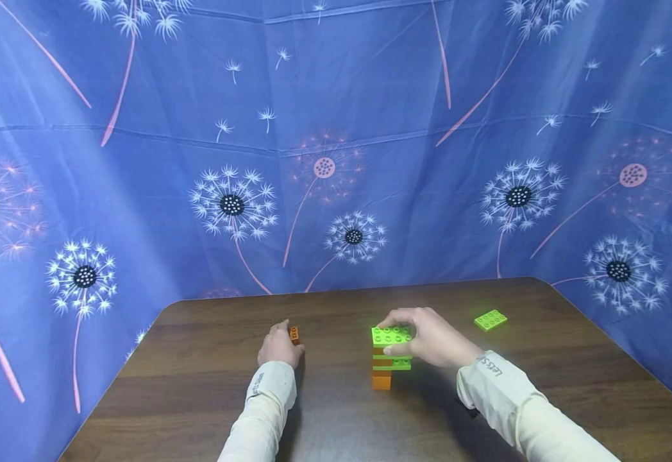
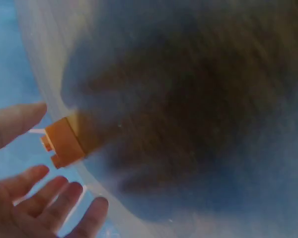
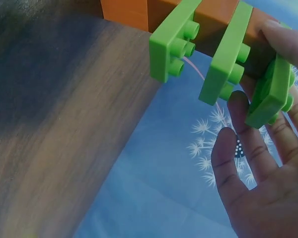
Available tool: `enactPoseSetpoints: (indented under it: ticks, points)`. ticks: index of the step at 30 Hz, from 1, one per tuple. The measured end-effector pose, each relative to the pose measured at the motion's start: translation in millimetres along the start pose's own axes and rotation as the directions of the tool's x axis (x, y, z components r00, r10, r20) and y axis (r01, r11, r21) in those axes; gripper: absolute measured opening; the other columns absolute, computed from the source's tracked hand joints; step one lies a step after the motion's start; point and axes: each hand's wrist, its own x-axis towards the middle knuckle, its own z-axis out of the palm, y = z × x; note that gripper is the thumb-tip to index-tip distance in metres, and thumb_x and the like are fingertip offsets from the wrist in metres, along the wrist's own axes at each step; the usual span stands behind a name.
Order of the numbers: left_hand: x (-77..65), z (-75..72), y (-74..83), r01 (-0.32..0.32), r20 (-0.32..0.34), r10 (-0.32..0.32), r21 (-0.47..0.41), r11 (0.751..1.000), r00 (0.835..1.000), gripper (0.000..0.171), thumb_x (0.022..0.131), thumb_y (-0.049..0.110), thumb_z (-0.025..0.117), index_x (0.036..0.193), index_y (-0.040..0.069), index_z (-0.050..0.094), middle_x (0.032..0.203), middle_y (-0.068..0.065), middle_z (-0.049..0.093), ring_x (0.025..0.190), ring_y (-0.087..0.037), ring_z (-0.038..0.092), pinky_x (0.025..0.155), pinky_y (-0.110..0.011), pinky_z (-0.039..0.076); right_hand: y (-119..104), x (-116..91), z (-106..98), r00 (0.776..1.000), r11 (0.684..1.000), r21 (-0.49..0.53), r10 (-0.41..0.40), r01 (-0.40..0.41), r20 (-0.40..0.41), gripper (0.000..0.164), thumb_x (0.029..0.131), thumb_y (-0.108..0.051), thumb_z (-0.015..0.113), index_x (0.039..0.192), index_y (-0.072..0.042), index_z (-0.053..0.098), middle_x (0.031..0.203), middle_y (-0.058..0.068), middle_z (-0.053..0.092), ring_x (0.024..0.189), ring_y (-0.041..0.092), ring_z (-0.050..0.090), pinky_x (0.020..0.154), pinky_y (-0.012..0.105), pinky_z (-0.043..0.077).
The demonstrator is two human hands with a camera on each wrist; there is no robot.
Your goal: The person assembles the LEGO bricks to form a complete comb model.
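My left hand is beside a small orange toy brick on the table. In the left wrist view, thumb and fingers stand apart around the orange brick, with gaps visible. My right hand grips the top of an upright tower of toy bricks, thumb on the near side and fingers on the far side. Orange bricks alternate with green plates that jut out to one side. The thumb lies against the upper orange brick; the fingers are partly hidden behind the top green plate.
A loose green studded plate lies at the right rear of the brown wooden table. Behind the table's back edge hangs a blue curtain with dandelion prints.
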Motion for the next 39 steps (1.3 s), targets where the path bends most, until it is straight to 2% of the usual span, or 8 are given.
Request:
enactPoseSetpoints:
  ticks: [4, 11, 14, 18, 23, 30, 35, 39]
  points:
    - [1.1, 2.9, -3.9, -0.017, 0.041, 0.015, 0.030, 0.999, 0.999, 0.061, 0.081, 0.010, 0.081, 0.137, -0.001, 0.058, 0.135, -0.023, 0.060, 0.119, -0.044, 0.060, 0.093, -0.057, 0.051, 0, 0, 1, 1.000, 1.000, 0.020, 0.011, -0.011, 0.002, 0.038, 0.079, -0.023, 0.087, 0.114, -0.016, 0.073, 0.098, -0.010, 0.070, 0.087, 0.010, 0.060, 0.078, 0.033, 0.050]
    - [0.8, 3.9, 0.3, -0.019, 0.000, 0.019, 0.094, 0.995, 1.000, 0.036, 0.074, 0.009, 0.086, 0.105, 0.005, 0.066, 0.095, -0.014, 0.065, 0.093, -0.038, 0.068, 0.076, -0.054, 0.053, 2, -1, 4, 0.999, 0.998, 0.061, 0.037, -0.036, -0.015, 0.038, 0.078, -0.022, 0.087, 0.113, -0.017, 0.073, 0.098, -0.010, 0.070, 0.087, 0.011, 0.060, 0.079, 0.033, 0.049]
    - [-1.5, 1.3, 6.4, -0.038, -0.003, 0.038, 0.085, 0.996, 0.999, 0.036, 0.071, 0.012, 0.090, 0.099, 0.007, 0.067, 0.090, -0.011, 0.064, 0.086, -0.033, 0.067, 0.072, -0.051, 0.053, 4, -1, 5, 0.999, 0.996, 0.083, 0.042, -0.041, -0.015, 0.038, 0.078, -0.021, 0.088, 0.113, -0.016, 0.073, 0.097, -0.009, 0.070, 0.085, 0.011, 0.060, 0.077, 0.032, 0.050]
    - [-7.3, -7.5, 26.1, -0.090, -0.018, 0.091, 0.018, 0.996, 0.996, 0.036, 0.072, 0.018, 0.091, 0.100, 0.007, 0.071, 0.089, -0.011, 0.067, 0.081, -0.029, 0.066, 0.067, -0.046, 0.052, 7, 0, 7, 0.999, 0.991, 0.125, 0.047, -0.045, -0.013, 0.037, 0.077, -0.020, 0.088, 0.111, -0.015, 0.073, 0.096, -0.008, 0.070, 0.084, 0.012, 0.062, 0.077, 0.031, 0.051]
    - [-20.2, -31.2, 67.7, -0.176, -0.017, 0.176, -0.148, 0.973, 0.984, 0.038, 0.075, 0.029, 0.090, 0.104, 0.010, 0.076, 0.094, -0.007, 0.073, 0.083, -0.027, 0.069, 0.067, -0.044, 0.052, 13, 0, 9, 0.998, 0.988, 0.149, 0.053, -0.050, -0.017, 0.036, 0.076, -0.020, 0.089, 0.108, -0.014, 0.073, 0.095, -0.007, 0.070, 0.084, 0.013, 0.062, 0.076, 0.032, 0.051]
    - [-42.6, -59.3, 117.3, -0.345, 0.063, 0.382, -0.313, 0.885, 0.922, 0.034, 0.079, 0.028, 0.088, 0.107, 0.013, 0.078, 0.098, -0.001, 0.075, 0.091, -0.023, 0.070, 0.075, -0.040, 0.053, 17, 2, 7, 0.998, 0.983, 0.176, 0.061, -0.057, -0.013, 0.036, 0.075, -0.022, 0.090, 0.107, -0.014, 0.074, 0.091, -0.006, 0.070, 0.082, 0.015, 0.062, 0.072, 0.033, 0.051]
    - [-50.5, -55.8, 127.1, -0.401, 0.111, 0.447, -0.291, 0.868, 0.887, 0.032, 0.077, 0.026, 0.090, 0.106, 0.015, 0.079, 0.099, 0.001, 0.073, 0.092, -0.022, 0.068, 0.075, -0.038, 0.052, 18, 3, 7, 0.999, 0.989, 0.142, 0.042, -0.039, -0.018, 0.035, 0.075, -0.026, 0.090, 0.103, -0.015, 0.073, 0.091, -0.007, 0.069, 0.081, 0.015, 0.060, 0.070, 0.031, 0.051]
    - [-55.7, -47.1, 128.9, -0.467, 0.089, 0.493, -0.214, 0.858, 0.865, 0.032, 0.075, 0.028, 0.091, 0.104, 0.017, 0.080, 0.089, 0.005, 0.071, 0.082, -0.016, 0.065, 0.069, -0.034, 0.050, 19, 1, 9, 0.999, 0.992, 0.124, 0.030, -0.027, -0.020, 0.032, 0.074, -0.028, 0.090, 0.098, -0.017, 0.072, 0.085, -0.009, 0.067, 0.077, 0.013, 0.058, 0.067, 0.029, 0.049]
